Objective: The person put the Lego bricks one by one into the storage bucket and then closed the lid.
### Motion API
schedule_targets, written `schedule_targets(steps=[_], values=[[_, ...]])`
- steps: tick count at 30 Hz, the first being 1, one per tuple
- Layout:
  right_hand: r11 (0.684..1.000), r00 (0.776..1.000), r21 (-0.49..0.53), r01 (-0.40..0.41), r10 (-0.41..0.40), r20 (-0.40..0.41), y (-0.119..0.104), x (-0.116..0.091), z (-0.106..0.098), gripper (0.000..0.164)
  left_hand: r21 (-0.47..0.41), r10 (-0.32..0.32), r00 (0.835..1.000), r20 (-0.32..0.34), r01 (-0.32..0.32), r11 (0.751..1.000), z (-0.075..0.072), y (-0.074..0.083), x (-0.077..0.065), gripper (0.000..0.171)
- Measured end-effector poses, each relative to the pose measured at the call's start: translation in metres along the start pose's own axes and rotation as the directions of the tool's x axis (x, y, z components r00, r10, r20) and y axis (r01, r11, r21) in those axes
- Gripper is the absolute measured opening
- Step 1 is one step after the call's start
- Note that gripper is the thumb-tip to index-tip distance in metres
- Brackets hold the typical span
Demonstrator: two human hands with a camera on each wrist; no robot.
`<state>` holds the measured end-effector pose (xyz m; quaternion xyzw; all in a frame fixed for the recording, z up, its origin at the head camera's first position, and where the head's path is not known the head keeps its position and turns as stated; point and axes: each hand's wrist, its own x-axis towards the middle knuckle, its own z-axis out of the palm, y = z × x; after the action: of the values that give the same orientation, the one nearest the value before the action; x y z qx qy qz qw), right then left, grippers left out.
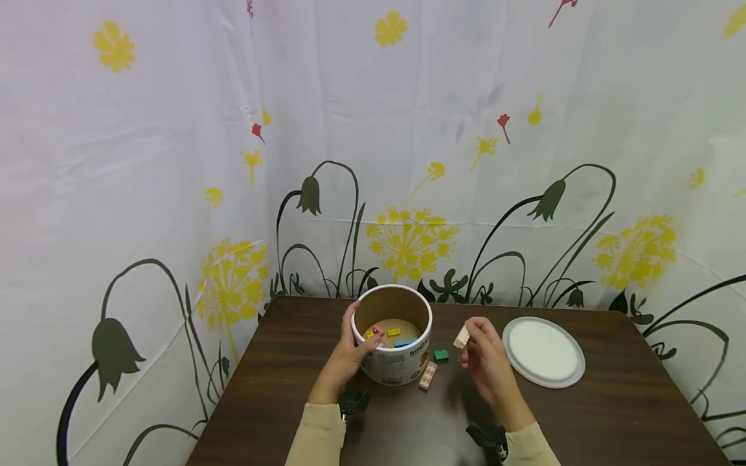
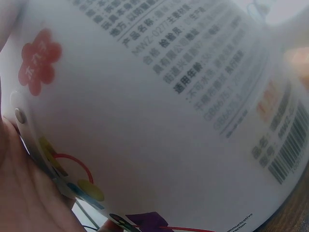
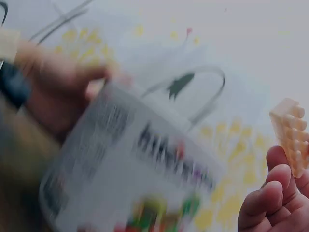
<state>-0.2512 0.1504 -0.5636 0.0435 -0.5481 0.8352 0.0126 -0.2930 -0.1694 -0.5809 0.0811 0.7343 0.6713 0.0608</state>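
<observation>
A white round tub (image 1: 392, 366) with printed sides stands on the table, tilted slightly. My left hand (image 1: 345, 362) grips its left rim, the thumb over the edge. Inside lie several toy bricks: yellow bricks (image 1: 394, 332), a pink brick (image 1: 379, 330) and a blue brick (image 1: 405, 342). To the tub's right, my right hand (image 1: 485, 356) pinches a cream toy brick (image 1: 462, 336), whose studs show in the right wrist view (image 3: 293, 130). Between tub and right hand, a green brick (image 1: 441, 356) and a pale pink brick (image 1: 428, 376) lie on the table.
A white round lid (image 1: 543, 351) lies flat on the dark wooden table (image 1: 629, 401), right of my right hand. Behind the table's far edge hangs a white curtain (image 1: 350, 116) with printed flowers.
</observation>
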Motion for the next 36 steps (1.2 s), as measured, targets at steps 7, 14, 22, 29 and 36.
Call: schedule_targets(steps=[7,14,22,29,36], values=[[1.000,0.993,-0.003,-0.007,0.007,0.114,-0.040,0.034,0.064,0.023,0.014,-0.011,1.000,-0.006,0.011,1.000,-0.002,-0.006,-0.004,0.098],[0.974,0.970,0.198,-0.107,0.058,0.237,-0.031,0.097,0.109,0.021,0.018,-0.005,1.000,-0.020,0.005,1.000,-0.003,-0.003,-0.003,0.099],[0.957,0.963,0.183,-0.223,0.187,0.196,0.000,0.119,0.124,0.021,-0.002,0.011,1.000,-0.001,-0.011,1.000,-0.003,-0.004,0.003,0.097],[0.975,0.969,-0.053,-0.218,0.222,0.111,0.004,0.115,0.126,0.019,0.011,0.022,1.000,0.015,-0.022,1.000,0.001,-0.001,0.002,0.095],[0.977,0.971,-0.060,-0.203,0.209,0.114,0.004,0.116,0.125,0.019,0.000,0.029,0.999,0.016,-0.029,1.000,0.003,0.002,0.005,0.097]])
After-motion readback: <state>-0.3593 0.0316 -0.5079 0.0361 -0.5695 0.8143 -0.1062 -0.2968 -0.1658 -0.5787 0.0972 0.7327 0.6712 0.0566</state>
